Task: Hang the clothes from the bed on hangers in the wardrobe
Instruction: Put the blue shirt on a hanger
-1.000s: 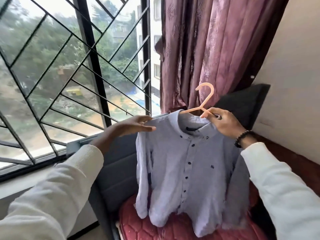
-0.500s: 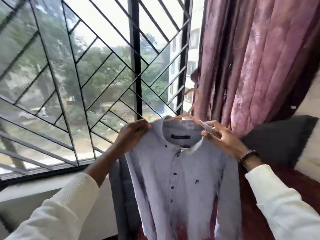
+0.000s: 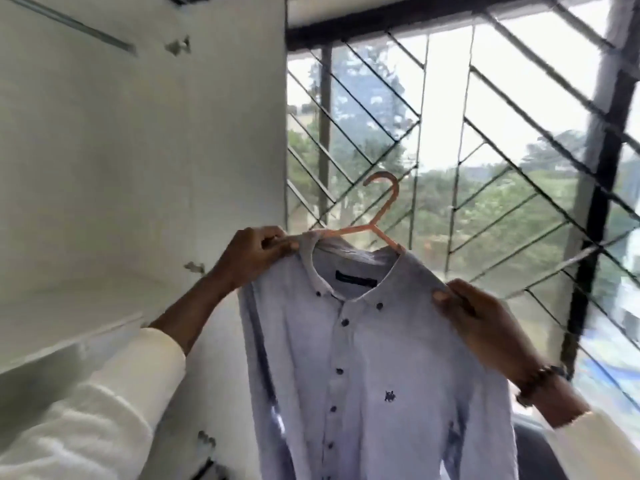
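Observation:
A light blue button-up shirt (image 3: 374,368) hangs on an orange plastic hanger (image 3: 377,216), held up in the air in front of me. My left hand (image 3: 258,252) pinches the shirt's left shoulder by the collar, over the hanger's arm. The right shoulder is gripped by my right hand (image 3: 485,323). The hanger's hook points up and left, free of any rail. The white wardrobe (image 3: 104,150) stands open at the left, close to my left hand. The bed is out of view.
A white shelf (image 3: 69,327) juts out inside the wardrobe at lower left, with small metal fittings (image 3: 178,46) on its side panel. A window with a black diagonal grille (image 3: 485,150) fills the right. A dark shape (image 3: 533,448) shows at the bottom right.
My view has swung left from the curtain and bed to the wardrobe. Both hands carried the shirt on its hanger along, and my right hand has shifted from the collar to the right shoulder.

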The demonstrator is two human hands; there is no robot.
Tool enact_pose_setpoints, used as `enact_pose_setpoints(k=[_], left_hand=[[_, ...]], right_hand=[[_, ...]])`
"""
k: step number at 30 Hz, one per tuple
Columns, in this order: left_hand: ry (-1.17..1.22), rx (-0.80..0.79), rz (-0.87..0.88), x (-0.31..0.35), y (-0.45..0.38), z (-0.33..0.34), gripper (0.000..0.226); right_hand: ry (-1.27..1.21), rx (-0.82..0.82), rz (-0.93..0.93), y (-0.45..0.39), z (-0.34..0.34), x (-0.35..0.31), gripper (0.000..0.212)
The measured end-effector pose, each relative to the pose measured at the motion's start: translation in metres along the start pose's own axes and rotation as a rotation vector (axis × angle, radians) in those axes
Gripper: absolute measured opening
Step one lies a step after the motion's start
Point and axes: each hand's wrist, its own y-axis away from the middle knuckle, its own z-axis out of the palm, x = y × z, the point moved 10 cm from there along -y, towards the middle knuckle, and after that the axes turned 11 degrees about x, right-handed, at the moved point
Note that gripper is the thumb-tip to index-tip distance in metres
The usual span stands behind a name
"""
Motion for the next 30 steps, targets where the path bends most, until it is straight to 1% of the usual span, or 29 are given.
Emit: enact_pose_setpoints(k=[2,4,7,9,11,15,18,21,23,25,28,30], left_hand=[[-0.09,0.079,-0.031,-0.035,-0.011,-0.058,0.037],[-0.158,0.147,-0.059,-0.064,-0.018,-0.104,0.04],[-0.262,0.274,-0.109,-0.113,-0.024,-0.187,0.041],[-0.313,0.351,-0.148,-0.145,-0.024,-0.234,0.05],[-0.37,0.383,-0.186,-0.171,-0.027,-0.264,0.061],[-0.537,0.468,-0.225,-0.213,-0.056,-0.319,0.063],[-0.637,0.479,-0.236,-0.243,-0.087,-0.34,0.061],[-0.667,0.483,-0.282,-0.271,-0.12,-0.345,0.061],[-0.666,0.502,-0.297,-0.299,-0.143,-0.35,0.066],[-0.687,0.489,-0.291,-0.329,-0.166,-0.352,0.071],[-0.762,0.474,-0.276,-0.352,-0.19,-0.348,0.063],[-0.836,0.458,-0.266,-0.366,-0.203,-0.349,0.056]], right_hand=[[-0.054,-0.024,-0.069,-0.021,0.056,-0.04,0.027],[-0.108,-0.038,-0.119,-0.035,0.101,-0.076,0.024],[-0.226,-0.08,-0.198,-0.054,0.177,-0.139,0.029],[-0.295,-0.097,-0.255,-0.067,0.225,-0.174,0.027],[-0.32,-0.08,-0.269,-0.084,0.262,-0.196,0.023],[-0.372,-0.062,-0.241,-0.137,0.338,-0.236,0.014],[-0.349,-0.072,-0.251,-0.18,0.376,-0.26,0.014],[-0.34,-0.044,-0.274,-0.229,0.398,-0.282,0.02],[-0.341,-0.022,-0.293,-0.265,0.414,-0.296,0.019],[-0.352,0.003,-0.315,-0.305,0.432,-0.308,0.018],[-0.374,0.04,-0.36,-0.368,0.455,-0.33,0.022],[-0.39,0.025,-0.383,-0.407,0.471,-0.352,0.021]])
